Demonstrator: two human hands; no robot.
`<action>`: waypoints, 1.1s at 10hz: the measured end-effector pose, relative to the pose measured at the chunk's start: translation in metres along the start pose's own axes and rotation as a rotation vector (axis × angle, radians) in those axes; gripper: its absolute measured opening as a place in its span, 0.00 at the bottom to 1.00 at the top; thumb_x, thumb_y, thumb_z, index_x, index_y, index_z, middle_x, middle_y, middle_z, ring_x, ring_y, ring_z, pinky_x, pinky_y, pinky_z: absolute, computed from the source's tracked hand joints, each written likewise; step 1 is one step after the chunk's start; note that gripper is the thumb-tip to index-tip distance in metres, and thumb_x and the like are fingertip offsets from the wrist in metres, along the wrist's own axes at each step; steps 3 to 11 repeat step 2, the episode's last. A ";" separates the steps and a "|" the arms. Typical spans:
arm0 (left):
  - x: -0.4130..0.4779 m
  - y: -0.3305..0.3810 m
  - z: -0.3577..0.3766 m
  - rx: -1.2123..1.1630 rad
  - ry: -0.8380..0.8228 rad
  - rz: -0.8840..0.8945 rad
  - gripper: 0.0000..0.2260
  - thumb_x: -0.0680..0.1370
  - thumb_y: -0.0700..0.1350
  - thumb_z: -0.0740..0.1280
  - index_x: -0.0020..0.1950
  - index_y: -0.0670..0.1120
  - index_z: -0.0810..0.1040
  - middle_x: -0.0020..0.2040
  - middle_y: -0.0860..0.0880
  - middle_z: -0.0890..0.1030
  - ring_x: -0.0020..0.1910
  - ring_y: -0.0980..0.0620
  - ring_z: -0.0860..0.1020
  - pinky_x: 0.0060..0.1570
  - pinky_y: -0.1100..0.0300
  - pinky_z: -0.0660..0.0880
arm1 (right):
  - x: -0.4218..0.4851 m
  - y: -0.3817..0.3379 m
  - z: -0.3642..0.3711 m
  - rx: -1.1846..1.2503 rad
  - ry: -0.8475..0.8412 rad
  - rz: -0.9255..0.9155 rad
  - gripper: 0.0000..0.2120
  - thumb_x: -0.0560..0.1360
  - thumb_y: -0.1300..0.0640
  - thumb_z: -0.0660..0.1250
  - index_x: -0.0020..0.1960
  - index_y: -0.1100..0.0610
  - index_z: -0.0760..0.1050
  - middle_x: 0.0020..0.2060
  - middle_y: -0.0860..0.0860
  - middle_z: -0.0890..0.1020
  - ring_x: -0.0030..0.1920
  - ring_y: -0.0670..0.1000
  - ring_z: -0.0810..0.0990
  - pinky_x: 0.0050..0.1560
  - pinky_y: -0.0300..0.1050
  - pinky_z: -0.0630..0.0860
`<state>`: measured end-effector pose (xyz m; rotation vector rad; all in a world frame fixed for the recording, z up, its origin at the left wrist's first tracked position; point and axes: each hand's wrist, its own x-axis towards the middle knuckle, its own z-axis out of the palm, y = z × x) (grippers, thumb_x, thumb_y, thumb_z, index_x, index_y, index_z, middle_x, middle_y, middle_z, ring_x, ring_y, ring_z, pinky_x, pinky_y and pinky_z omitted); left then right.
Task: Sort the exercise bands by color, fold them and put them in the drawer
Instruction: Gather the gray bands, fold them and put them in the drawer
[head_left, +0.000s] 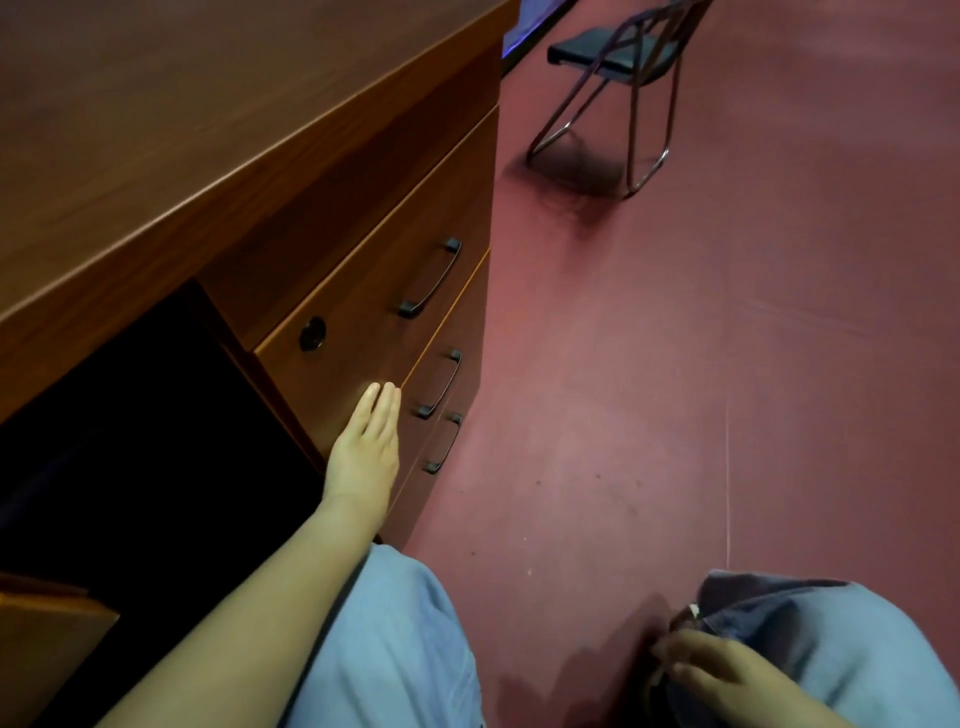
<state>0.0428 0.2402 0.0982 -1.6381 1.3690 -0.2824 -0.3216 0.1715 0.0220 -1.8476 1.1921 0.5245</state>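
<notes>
My left hand (366, 447) lies flat with straight fingers against the front of the top drawer (363, 312) of a brown wooden desk; the drawer looks closed. It holds nothing. My right hand (717, 675) rests low on my right knee, its fingers curled around a dark cloth-like bundle (737, 597) lying on my lap. I cannot tell whether that bundle is a band or a bag. No exercise bands are plainly visible.
Two lower drawers (441, 415) with dark handles sit below the top one. The desk top (182, 130) fills the upper left, with a dark knee space (130, 441) beneath. A folding chair (618, 78) stands on the red floor (727, 338) far ahead.
</notes>
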 end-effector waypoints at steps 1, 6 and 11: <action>0.000 -0.001 -0.003 0.071 -0.037 0.021 0.29 0.79 0.54 0.53 0.75 0.40 0.48 0.75 0.35 0.42 0.74 0.35 0.38 0.69 0.39 0.35 | 0.027 0.068 0.008 -0.024 0.033 0.000 0.10 0.71 0.48 0.65 0.32 0.47 0.72 0.28 0.40 0.72 0.37 0.43 0.71 0.49 0.42 0.76; 0.005 -0.002 0.007 0.175 -0.044 0.091 0.29 0.80 0.53 0.51 0.75 0.41 0.46 0.76 0.37 0.41 0.74 0.37 0.37 0.68 0.38 0.33 | 0.023 0.040 -0.039 -0.101 0.094 0.147 0.16 0.76 0.52 0.59 0.30 0.50 0.65 0.20 0.45 0.65 0.31 0.44 0.65 0.31 0.35 0.63; 0.005 -0.002 0.007 0.175 -0.044 0.091 0.29 0.80 0.53 0.51 0.75 0.41 0.46 0.76 0.37 0.41 0.74 0.37 0.37 0.68 0.38 0.33 | 0.023 0.040 -0.039 -0.101 0.094 0.147 0.16 0.76 0.52 0.59 0.30 0.50 0.65 0.20 0.45 0.65 0.31 0.44 0.65 0.31 0.35 0.63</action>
